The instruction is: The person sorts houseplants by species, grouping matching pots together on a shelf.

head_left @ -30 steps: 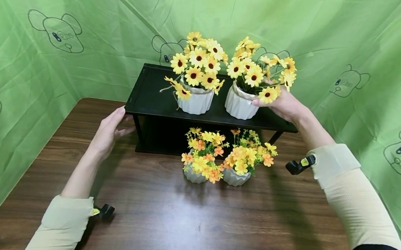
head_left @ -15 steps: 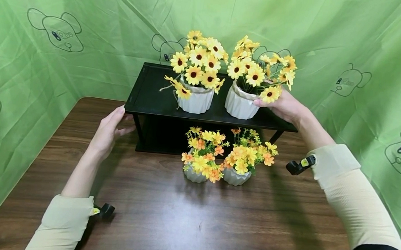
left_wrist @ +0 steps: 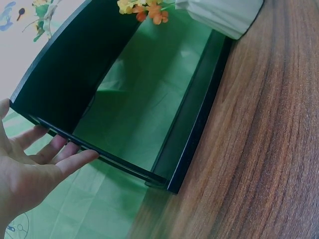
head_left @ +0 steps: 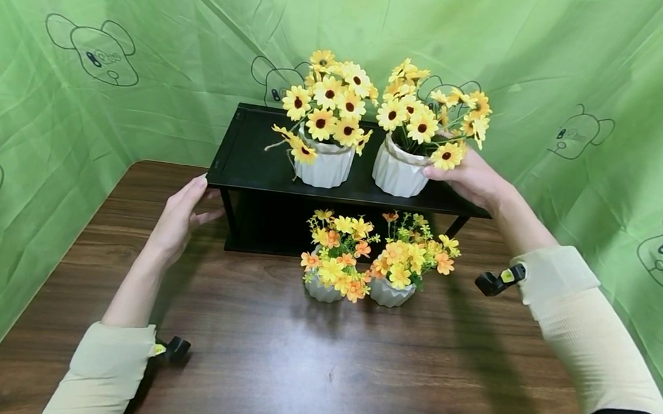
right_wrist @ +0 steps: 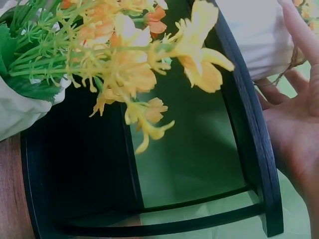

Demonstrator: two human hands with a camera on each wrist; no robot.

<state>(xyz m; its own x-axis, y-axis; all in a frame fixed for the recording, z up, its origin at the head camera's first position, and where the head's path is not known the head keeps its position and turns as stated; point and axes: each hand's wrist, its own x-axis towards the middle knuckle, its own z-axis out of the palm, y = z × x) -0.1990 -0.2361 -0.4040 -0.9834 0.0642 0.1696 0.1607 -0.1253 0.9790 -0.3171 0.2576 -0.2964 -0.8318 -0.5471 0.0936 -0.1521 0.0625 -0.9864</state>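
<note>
In the head view, my right hand [head_left: 471, 178] holds a white ribbed flowerpot [head_left: 400, 172] of yellow daisies from its right side. The thumb lies on the pot's front; the fingers are mostly hidden behind flowers and pot. That pot stands upright on the black two-tier shelf [head_left: 254, 155]. Beside it on the top board is a similar white flowerpot [head_left: 324, 169]. My left hand [head_left: 177, 221] touches the shelf's left front corner. In the left wrist view its fingers [left_wrist: 77, 160] lie fairly straight against the shelf's side bar.
Two smaller pots with orange and yellow flowers, a left one [head_left: 325, 290] and a right one [head_left: 391, 293], stand before the shelf's lower tier. Beneath everything is a brown wooden table [head_left: 272, 365]. Green cloth [head_left: 192, 46] with bear drawings hangs around the back and sides.
My right thumb has slid slightly right along the pot's front, and the right forearm has shifted a little right. The pots, shelf and left hand look nearly unchanged.
</note>
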